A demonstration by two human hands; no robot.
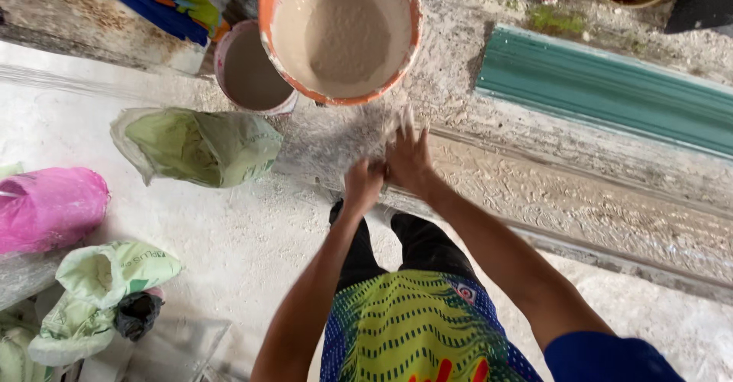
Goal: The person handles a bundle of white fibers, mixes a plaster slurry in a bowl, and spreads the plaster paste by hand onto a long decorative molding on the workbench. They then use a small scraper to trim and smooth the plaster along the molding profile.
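Note:
My left hand [363, 183] and my right hand [408, 157] meet in front of me, dusted with white powder. The left is curled into a loose fist, and the right presses against it with blurred, spread fingers. Neither holds anything that I can see. Just beyond them stands an orange-rimmed bucket [266, 16] with a mound of white powder [347, 35] inside. A smaller pinkish bucket [220, 65] with a grey-white mix stands to its left.
A green sack [198, 147] lies open at the left, with a pink bag [47, 208] and more pale green bags [107, 283] nearer me. A teal moulded strip [611, 92] lies at the right on the dusty plaster-caked surface [580, 199].

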